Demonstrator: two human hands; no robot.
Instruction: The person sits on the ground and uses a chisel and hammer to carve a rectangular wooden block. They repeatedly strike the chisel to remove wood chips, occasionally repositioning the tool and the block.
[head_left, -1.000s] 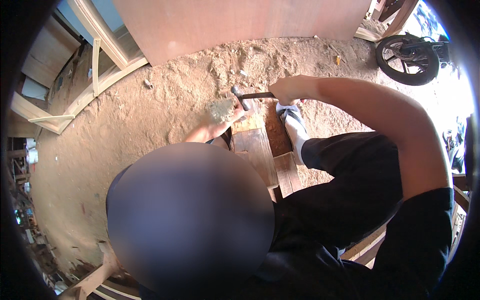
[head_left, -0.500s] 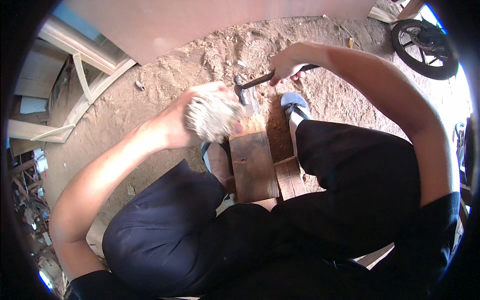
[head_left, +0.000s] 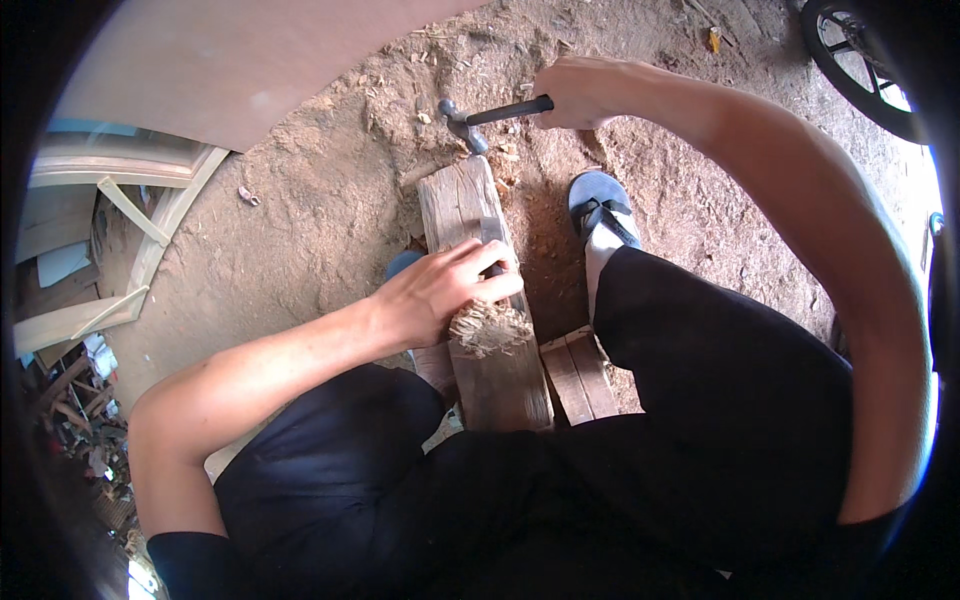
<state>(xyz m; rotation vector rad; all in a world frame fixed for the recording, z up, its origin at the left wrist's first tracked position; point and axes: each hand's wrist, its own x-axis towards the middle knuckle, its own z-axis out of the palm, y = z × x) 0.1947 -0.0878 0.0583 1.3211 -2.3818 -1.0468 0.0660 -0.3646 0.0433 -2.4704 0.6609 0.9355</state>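
My left hand (head_left: 455, 285) is closed round a chisel (head_left: 490, 230), over a weathered wooden beam (head_left: 458, 200) between my legs. The chisel's metal blade points away from me, toward the beam's far end. Its frayed, splintered butt (head_left: 490, 328) sticks out on the near side of my fist; the shaft between is hidden by my fingers. My right hand (head_left: 575, 92) grips a hammer (head_left: 510, 110) by its dark handle. The hammer's metal head is out to the left, just past the beam's far end.
A smaller wood piece (head_left: 580, 375) lies right of the beam. My sandalled right foot (head_left: 600, 205) stands beside it. Wood chips cover the dirt floor (head_left: 300, 230). Wooden frames (head_left: 150, 220) and a large panel (head_left: 230, 60) stand at left, a wheel (head_left: 865, 65) at far right.
My left hand has come down nearer to me over the beam, and the chisel's frayed butt now faces me. The hammer has lifted off the beam's far end and moved slightly away.
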